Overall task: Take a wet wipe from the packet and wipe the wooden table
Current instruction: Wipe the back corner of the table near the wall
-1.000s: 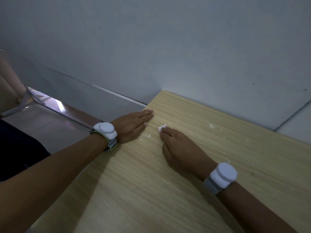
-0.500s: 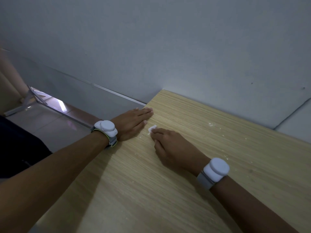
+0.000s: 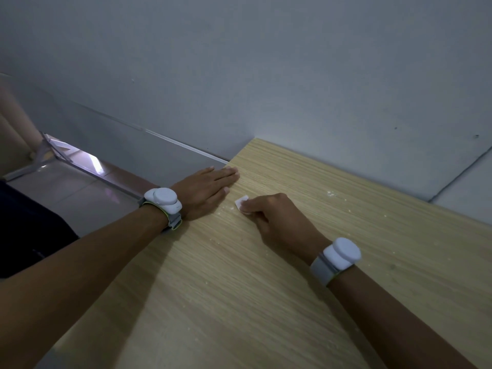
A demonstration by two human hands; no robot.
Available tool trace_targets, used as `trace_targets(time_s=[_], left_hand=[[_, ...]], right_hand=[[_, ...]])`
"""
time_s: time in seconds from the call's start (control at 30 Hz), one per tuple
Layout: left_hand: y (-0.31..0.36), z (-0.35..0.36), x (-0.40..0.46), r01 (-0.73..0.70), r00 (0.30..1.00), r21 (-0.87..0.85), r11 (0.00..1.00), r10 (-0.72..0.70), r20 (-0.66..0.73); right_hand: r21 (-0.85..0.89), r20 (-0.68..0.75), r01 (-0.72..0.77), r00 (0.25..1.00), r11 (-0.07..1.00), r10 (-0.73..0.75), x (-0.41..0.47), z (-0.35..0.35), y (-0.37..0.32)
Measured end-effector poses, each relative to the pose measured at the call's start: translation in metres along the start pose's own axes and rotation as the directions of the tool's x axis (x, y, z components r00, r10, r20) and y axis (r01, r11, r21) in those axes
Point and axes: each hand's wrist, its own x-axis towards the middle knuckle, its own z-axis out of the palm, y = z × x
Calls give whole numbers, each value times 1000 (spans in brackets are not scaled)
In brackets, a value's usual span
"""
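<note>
A small folded white wet wipe (image 3: 240, 201) lies on the light wooden table (image 3: 266, 288), and my right hand (image 3: 279, 222) presses it down with curled fingers, only its front corner showing. My left hand (image 3: 206, 191) lies flat with straight fingers on the table's left edge, near the far corner, a short gap from the wipe. White specks dot the wood around both hands. The wipe packet is out of sight.
A grey wall (image 3: 292, 75) runs right behind the table's far edge. To the left the table ends and a tiled floor (image 3: 66, 193) lies below. A white band sits on each wrist.
My right hand slid the wipe leftward toward my left hand, then a little back toward me. My left hand stays flat on the edge.
</note>
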Motion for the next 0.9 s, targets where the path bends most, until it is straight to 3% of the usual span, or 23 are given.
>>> trace_targets(time_s=[0.27,0.4,0.53,0.77,0.9], left_hand=[[-3,-3,3,12,999,-34,999,-11,31],[-5,-2,2,18,999,-62,998,-15,44],[-2,-3,2,18,999,-104,994,-15,29],[-1,-8,2,11,998,-115,993,-4,59],[-4,-11,6,-12,995,-52,999,18,102]], right_hand=[[7,-3,2,1000,1000,-2,16,3,-14],[-123,118,87,990,989,-73,8,-1,-20],[-259,84,29,996,966,-8,16,-10,-10],[-89,159,160,977,983,-144,6,0,-19],[-68,2,93,996,993,-94,9,2,-11]])
